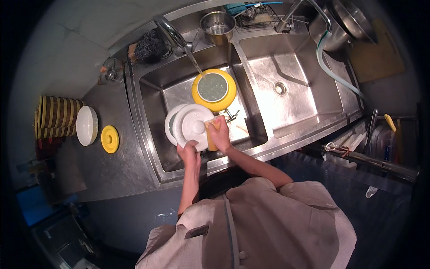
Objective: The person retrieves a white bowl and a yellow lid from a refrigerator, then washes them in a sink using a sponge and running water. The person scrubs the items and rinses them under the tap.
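Observation:
My left hand point(189, 152) grips the near rim of a round white lid point(186, 122) with a knob in its middle. My right hand point(220, 132) is closed around a yellowish sponge point(212, 140), which presses against the lid's right edge. Partly hidden beneath the lid is another white round vessel point(169, 122). Just beyond, a yellow pot point(231, 97) stands in the left sink basin point(174, 94), filled with water. A stream from the curved faucet point(169, 28) runs into it.
On the left counter point(111, 171) are a yellow lid point(110, 139), a white fluted bowl point(86, 126) and a striped basket point(57, 116). A steel pot point(217, 27) sits behind the basins. The right basin point(282, 111) has a drain; a hose point(331, 72) hangs beside it.

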`<state>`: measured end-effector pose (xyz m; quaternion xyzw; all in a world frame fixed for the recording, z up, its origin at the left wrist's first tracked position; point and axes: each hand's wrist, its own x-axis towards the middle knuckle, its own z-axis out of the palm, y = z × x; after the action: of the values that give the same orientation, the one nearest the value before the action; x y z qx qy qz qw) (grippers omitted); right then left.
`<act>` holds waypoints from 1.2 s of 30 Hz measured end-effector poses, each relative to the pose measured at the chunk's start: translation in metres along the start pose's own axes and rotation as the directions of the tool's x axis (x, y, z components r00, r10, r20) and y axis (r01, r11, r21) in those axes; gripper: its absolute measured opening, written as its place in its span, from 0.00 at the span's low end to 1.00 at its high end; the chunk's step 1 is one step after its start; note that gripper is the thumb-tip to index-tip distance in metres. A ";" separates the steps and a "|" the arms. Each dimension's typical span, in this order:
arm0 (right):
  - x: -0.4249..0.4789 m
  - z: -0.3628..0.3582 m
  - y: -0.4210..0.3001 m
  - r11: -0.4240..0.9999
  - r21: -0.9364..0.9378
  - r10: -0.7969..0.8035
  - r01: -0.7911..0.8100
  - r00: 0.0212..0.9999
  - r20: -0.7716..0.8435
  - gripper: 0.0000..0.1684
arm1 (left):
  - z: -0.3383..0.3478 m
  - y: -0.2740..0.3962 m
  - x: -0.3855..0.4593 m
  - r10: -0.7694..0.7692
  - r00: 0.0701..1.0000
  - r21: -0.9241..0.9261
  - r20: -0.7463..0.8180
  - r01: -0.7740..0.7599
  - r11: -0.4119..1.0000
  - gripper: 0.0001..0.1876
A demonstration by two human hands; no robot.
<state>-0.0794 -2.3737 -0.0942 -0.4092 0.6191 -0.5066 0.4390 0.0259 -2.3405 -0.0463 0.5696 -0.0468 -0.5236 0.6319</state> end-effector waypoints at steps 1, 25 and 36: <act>-0.008 0.005 -0.001 0.999 0.031 0.041 -0.038 0.993 -0.113 0.16 | 0.000 -0.001 -0.001 0.003 1.000 0.002 -0.007 -0.003 1.000 0.27; 0.004 -0.017 -0.011 0.962 -0.106 -0.216 0.250 0.942 0.256 0.10 | -0.003 -0.017 -0.004 0.012 0.999 0.014 -0.051 -0.011 1.000 0.29; 0.052 -0.047 -0.022 0.773 -0.208 -0.414 0.599 0.725 0.550 0.13 | -0.007 -0.030 -0.016 -0.170 0.985 0.060 0.005 0.169 0.984 0.27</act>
<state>-0.1378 -2.4143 -0.0750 -0.7516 0.4375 -0.3656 0.3317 0.0053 -2.3189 -0.0633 0.5873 -0.0169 -0.5768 0.5676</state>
